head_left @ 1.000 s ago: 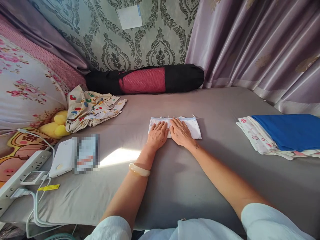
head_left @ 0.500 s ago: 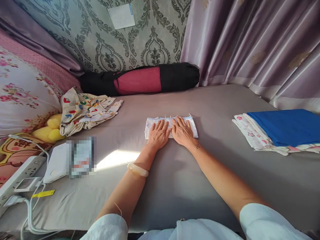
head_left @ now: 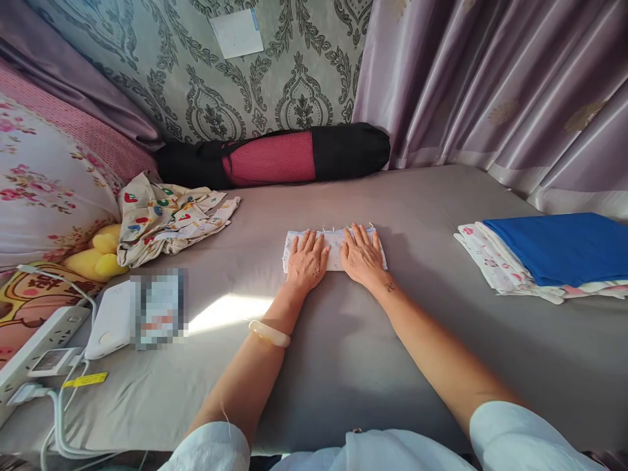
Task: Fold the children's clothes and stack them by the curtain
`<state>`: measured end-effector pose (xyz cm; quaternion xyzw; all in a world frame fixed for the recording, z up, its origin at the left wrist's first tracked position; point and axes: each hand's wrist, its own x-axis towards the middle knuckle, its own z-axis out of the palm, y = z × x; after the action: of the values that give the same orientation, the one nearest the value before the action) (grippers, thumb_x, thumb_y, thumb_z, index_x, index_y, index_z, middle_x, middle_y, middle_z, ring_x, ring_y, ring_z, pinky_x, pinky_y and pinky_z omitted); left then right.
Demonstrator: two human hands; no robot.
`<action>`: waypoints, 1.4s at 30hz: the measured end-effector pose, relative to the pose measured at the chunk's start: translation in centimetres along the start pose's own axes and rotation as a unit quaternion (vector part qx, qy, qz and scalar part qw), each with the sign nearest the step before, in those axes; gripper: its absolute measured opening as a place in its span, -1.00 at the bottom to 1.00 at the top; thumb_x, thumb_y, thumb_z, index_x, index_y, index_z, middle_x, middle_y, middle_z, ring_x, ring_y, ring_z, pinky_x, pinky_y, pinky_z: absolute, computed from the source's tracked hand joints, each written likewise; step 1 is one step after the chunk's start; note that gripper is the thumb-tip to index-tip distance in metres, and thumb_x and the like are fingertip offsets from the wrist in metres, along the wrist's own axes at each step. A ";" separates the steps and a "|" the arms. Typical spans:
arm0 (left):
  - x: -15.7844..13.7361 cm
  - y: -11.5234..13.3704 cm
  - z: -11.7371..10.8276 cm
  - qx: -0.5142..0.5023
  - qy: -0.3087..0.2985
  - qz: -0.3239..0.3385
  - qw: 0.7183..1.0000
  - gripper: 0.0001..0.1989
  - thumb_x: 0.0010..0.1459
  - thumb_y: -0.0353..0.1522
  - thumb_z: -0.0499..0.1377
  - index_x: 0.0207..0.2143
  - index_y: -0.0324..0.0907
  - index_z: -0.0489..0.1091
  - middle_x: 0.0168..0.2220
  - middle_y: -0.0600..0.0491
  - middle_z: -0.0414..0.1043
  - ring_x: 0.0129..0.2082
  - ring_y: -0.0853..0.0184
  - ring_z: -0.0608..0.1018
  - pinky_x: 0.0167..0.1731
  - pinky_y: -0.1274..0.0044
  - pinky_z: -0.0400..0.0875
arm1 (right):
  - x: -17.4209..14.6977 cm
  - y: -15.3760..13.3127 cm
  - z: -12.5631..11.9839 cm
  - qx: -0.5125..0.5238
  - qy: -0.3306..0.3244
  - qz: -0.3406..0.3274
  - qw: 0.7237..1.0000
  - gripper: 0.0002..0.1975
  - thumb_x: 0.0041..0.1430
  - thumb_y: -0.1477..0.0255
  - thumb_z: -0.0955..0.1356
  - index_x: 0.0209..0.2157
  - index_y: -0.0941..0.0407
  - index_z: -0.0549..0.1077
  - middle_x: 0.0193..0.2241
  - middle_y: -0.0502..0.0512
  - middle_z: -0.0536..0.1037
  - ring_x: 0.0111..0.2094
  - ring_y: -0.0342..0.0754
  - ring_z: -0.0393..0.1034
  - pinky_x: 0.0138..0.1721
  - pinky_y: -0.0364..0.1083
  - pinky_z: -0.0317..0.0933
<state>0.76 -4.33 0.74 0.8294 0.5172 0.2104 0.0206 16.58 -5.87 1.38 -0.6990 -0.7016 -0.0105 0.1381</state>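
Observation:
A small folded white cloth (head_left: 334, 254) with a faint print lies on the grey bed sheet (head_left: 392, 366), loose strings or ties showing along its far edge. Flat on its left part rests my left hand (head_left: 308, 260), fingers stretched out. My right hand (head_left: 363, 256) lies flat on the right part, fingers pointing away from me. Between the two hands a strip of the cloth shows. The areas under both palms are hidden.
At the right is a folded fabric stack topped by blue cloth (head_left: 564, 248). A crumpled printed garment (head_left: 171, 216) and yellow plush (head_left: 101, 252) lie left, near a white power bank (head_left: 110, 320) and power strip (head_left: 49, 343). A black-and-red rolled bag (head_left: 275, 157) lies against the wall.
My hands have moved slightly apart and a little away from me on the folded cloth, uncovering more of its middle. The cloth stays in place.

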 end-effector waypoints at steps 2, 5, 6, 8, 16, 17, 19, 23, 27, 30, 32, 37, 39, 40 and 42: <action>0.1 -0.1 0.0 -0.001 0.002 -0.013 1.000 -0.50 0.39 -0.22 -0.14 0.24 -0.24 0.28 0.30 -0.20 0.20 0.35 0.07 0.16 0.34 0.16 -0.10 | 0.0 0.2 0.1 0.000 -0.002 0.008 1.000 -0.43 0.40 0.34 0.01 0.32 0.26 0.19 0.35 0.31 0.11 0.37 0.18 -0.10 0.33 0.25 -0.28; 0.2 -0.3 0.1 0.015 -0.046 -0.021 0.999 -0.48 0.40 -0.20 -0.17 0.27 -0.23 0.23 0.31 -0.19 0.19 0.34 0.06 0.19 0.32 0.15 -0.03 | 0.1 0.3 0.3 0.005 -0.028 0.019 0.999 -0.42 0.40 0.32 0.00 0.33 0.24 0.16 0.35 0.28 0.11 0.38 0.17 -0.10 0.33 0.23 -0.24; 0.2 -0.3 0.1 0.027 -0.063 -0.022 0.997 -0.46 0.40 -0.19 -0.19 0.28 -0.22 0.21 0.32 -0.18 0.17 0.34 0.07 0.19 0.31 0.16 0.00 | 0.1 0.3 0.3 0.005 -0.035 0.021 0.999 -0.42 0.41 0.32 -0.01 0.34 0.24 0.15 0.36 0.27 0.10 0.38 0.16 -0.11 0.34 0.22 -0.24; 0.3 -0.3 0.0 0.054 -0.086 -0.024 0.995 -0.44 0.41 -0.18 -0.24 0.31 -0.21 0.16 0.34 -0.15 0.13 0.35 0.10 0.17 0.31 0.18 0.01 | 0.1 0.3 0.3 0.003 -0.043 0.024 0.999 -0.42 0.41 0.32 -0.02 0.34 0.22 0.14 0.37 0.25 0.08 0.39 0.14 -0.14 0.34 0.22 -0.26; 0.3 0.0 -0.5 0.076 -0.090 -0.031 0.993 -0.44 0.41 -0.16 -0.27 0.30 -0.16 0.17 0.33 -0.08 0.15 0.35 0.18 0.19 0.31 0.24 0.04 | 0.3 0.4 0.0 0.001 -0.057 0.024 0.998 -0.42 0.41 0.32 -0.02 0.35 0.21 0.12 0.37 0.23 0.07 0.39 0.12 -0.13 0.34 0.20 -0.23; 0.3 0.0 -0.7 0.072 -0.081 -0.030 0.994 -0.44 0.41 -0.16 -0.27 0.29 -0.17 0.18 0.32 -0.08 0.18 0.34 0.18 0.21 0.31 0.25 0.05 | 0.3 0.5 0.0 0.001 -0.054 0.026 0.998 -0.42 0.41 0.32 -0.02 0.34 0.21 0.13 0.37 0.24 0.08 0.39 0.12 -0.13 0.34 0.19 -0.22; 0.3 -0.1 -0.9 0.066 -0.056 -0.032 0.996 -0.43 0.42 -0.17 -0.28 0.27 -0.21 0.22 0.29 -0.10 0.24 0.33 0.19 0.23 0.32 0.26 0.03 | 0.5 0.9 -0.2 -0.004 -0.040 0.035 0.999 -0.42 0.40 0.33 -0.01 0.34 0.23 0.13 0.37 0.27 0.08 0.38 0.13 -0.12 0.33 0.19 -0.23; 0.5 -0.7 -1.2 0.077 -0.010 -0.050 0.996 -0.42 0.42 -0.21 -0.30 0.26 -0.28 0.24 0.30 -0.12 0.22 0.37 0.15 0.14 0.35 0.23 -0.08 | 0.8 1.8 -0.2 -0.022 -0.005 0.061 0.998 -0.41 0.39 0.33 0.02 0.34 0.29 0.10 0.38 0.34 0.02 0.39 0.17 -0.16 0.33 0.24 -0.27; 0.7 -1.2 -0.8 0.081 -0.065 -0.065 0.992 -0.41 0.40 -0.18 -0.26 0.29 -0.30 0.18 0.34 -0.17 0.13 0.38 0.09 0.11 0.34 0.19 -0.06 | 1.0 2.6 0.3 -0.016 -0.030 0.080 0.996 -0.39 0.38 0.32 0.02 0.33 0.35 0.09 0.38 0.37 0.02 0.38 0.18 -0.14 0.33 0.18 -0.19; 0.8 -1.3 -0.6 0.082 -0.094 -0.070 0.990 -0.41 0.40 -0.17 -0.26 0.30 -0.29 0.15 0.34 -0.19 0.12 0.37 0.08 0.13 0.33 0.17 -0.04 | 1.1 2.8 0.5 -0.010 -0.053 0.082 0.995 -0.39 0.38 0.31 0.03 0.33 0.37 0.09 0.37 0.38 0.02 0.38 0.18 -0.12 0.32 0.12 -0.14; 0.9 -1.3 -0.7 0.083 -0.093 -0.069 0.990 -0.43 0.40 -0.18 -0.25 0.29 -0.28 0.16 0.33 -0.20 0.14 0.35 0.07 0.16 0.31 0.15 -0.04 | 1.2 2.8 0.4 -0.012 -0.058 0.079 0.995 -0.39 0.38 0.31 0.04 0.32 0.37 0.10 0.37 0.39 0.04 0.37 0.19 -0.11 0.31 0.11 -0.13; 2.1 -1.8 -1.9 0.095 -0.093 -0.048 0.990 -0.54 0.39 -0.29 -0.20 0.13 -0.21 0.34 0.17 -0.15 0.39 0.19 0.09 0.39 0.28 0.15 0.00 | 1.7 3.0 -1.0 -0.020 -0.071 0.062 0.995 -0.48 0.39 0.37 0.06 0.24 0.33 0.25 0.26 0.38 0.26 0.28 0.17 0.10 0.23 0.06 0.02; 2.9 -2.3 -2.4 0.109 -0.112 -0.041 0.987 -0.60 0.35 -0.37 -0.14 0.04 -0.18 0.42 0.06 -0.12 0.48 0.08 0.12 0.47 0.25 0.20 0.02 | 2.1 3.3 -1.6 -0.023 -0.080 0.050 0.995 -0.54 0.39 0.41 0.08 0.15 0.28 0.36 0.17 0.36 0.38 0.19 0.15 0.23 0.15 0.04 0.11; 3.4 -2.6 -2.7 0.116 -0.123 -0.038 0.985 -0.63 0.31 -0.41 -0.10 -0.01 -0.18 0.45 0.02 -0.12 0.51 0.04 0.13 0.50 0.24 0.22 0.04 | 2.4 3.5 -1.9 -0.026 -0.087 0.044 0.995 -0.57 0.39 0.44 0.09 0.10 0.24 0.41 0.12 0.33 0.42 0.15 0.14 0.27 0.12 0.03 0.13; 4.4 -3.2 -3.1 0.123 -0.146 -0.033 0.981 -0.65 0.23 -0.48 -0.04 -0.07 -0.16 0.48 -0.03 -0.11 0.53 0.02 0.14 0.51 0.20 0.26 0.09 | 3.1 4.1 -2.6 -0.030 -0.104 0.031 0.994 -0.62 0.37 0.47 0.12 -0.02 0.19 0.49 0.04 0.29 0.47 0.10 0.12 0.31 0.07 0.00 0.17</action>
<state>-1.42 0.37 4.20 0.8298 0.5576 0.0206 0.0005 21.13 -3.30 3.76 -0.7217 -0.6894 0.0458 0.0432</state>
